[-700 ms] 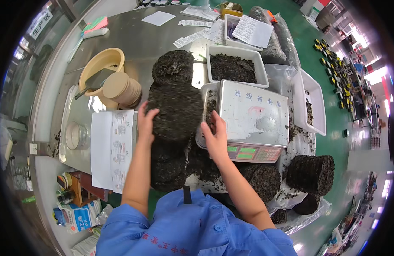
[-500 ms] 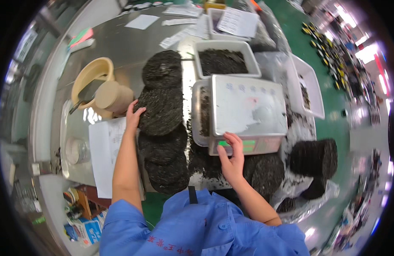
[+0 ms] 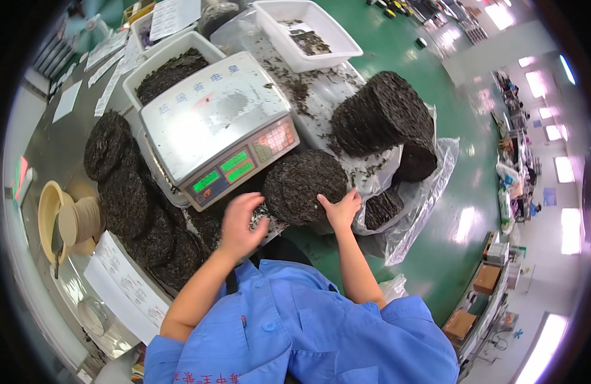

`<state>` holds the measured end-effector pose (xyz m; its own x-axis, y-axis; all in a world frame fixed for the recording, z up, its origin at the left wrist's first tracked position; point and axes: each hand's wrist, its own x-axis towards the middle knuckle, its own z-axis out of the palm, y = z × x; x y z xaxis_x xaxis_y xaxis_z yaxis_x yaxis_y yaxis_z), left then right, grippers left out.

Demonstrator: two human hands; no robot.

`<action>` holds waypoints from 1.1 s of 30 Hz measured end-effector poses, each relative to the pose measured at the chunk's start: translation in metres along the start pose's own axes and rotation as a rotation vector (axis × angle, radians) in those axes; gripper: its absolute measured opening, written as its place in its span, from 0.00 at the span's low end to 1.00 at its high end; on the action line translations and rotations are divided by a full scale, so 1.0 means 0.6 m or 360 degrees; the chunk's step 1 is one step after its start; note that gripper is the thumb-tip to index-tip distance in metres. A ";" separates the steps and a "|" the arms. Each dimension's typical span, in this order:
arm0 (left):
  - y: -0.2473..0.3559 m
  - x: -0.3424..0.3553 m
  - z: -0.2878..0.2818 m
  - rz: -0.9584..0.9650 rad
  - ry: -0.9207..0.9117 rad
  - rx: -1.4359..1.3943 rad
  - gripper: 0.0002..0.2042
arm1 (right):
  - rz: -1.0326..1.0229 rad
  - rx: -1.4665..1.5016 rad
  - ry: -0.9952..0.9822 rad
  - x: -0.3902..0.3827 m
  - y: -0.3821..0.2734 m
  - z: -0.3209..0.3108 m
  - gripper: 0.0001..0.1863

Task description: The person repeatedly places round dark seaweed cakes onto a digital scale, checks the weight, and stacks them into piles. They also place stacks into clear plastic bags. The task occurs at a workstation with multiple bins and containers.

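Observation:
My left hand (image 3: 243,224) is raised just below the silver scale (image 3: 199,115), its fingers apart and holding nothing. To its right, my right hand (image 3: 339,208) grips the near right edge of a round dark disc stack (image 3: 302,182) of dried, seaweed-like material, thumb on top. A taller dark stack (image 3: 378,115) lies beyond it on a plastic-covered surface, with more discs (image 3: 382,211) partly inside a clear bag (image 3: 414,227). Overlapping dark discs (image 3: 123,198) cover the table left of the scale.
White tubs (image 3: 304,59) with dark flakes stand behind the scale. At left are a cream basin (image 3: 49,198), a round board pile (image 3: 84,224), papers (image 3: 126,281) and a glass jar (image 3: 93,313). Green floor (image 3: 462,269) runs along the right, with benches and distant people (image 3: 535,209) beyond.
The view has swung to the right. My left hand has left the left-hand discs, and my right hand has moved from the scale onto the disc stack at the right.

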<state>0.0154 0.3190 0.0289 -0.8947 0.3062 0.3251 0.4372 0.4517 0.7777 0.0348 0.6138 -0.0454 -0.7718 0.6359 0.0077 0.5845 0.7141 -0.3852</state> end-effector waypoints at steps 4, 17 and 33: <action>0.010 -0.007 0.134 -0.0278 -0.0091 -0.0113 0.38 | 0.0122 0.0562 -0.0070 -0.008 -0.004 -0.018 0.45; 0.146 0.054 0.111 -0.1404 0.0366 -0.1937 0.14 | -0.0360 0.1212 -0.0010 -0.034 -0.114 -0.168 0.36; 0.091 0.128 0.007 -0.1000 0.0979 -0.1603 0.13 | -0.2047 0.1038 0.0038 0.018 -0.334 -0.150 0.13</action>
<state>-0.0289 0.3706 0.0943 -0.9297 -0.2692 -0.2513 -0.0807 -0.5168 0.8523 -0.0681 0.5037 0.1152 -0.6576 -0.3243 0.6800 -0.7215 0.5309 -0.4445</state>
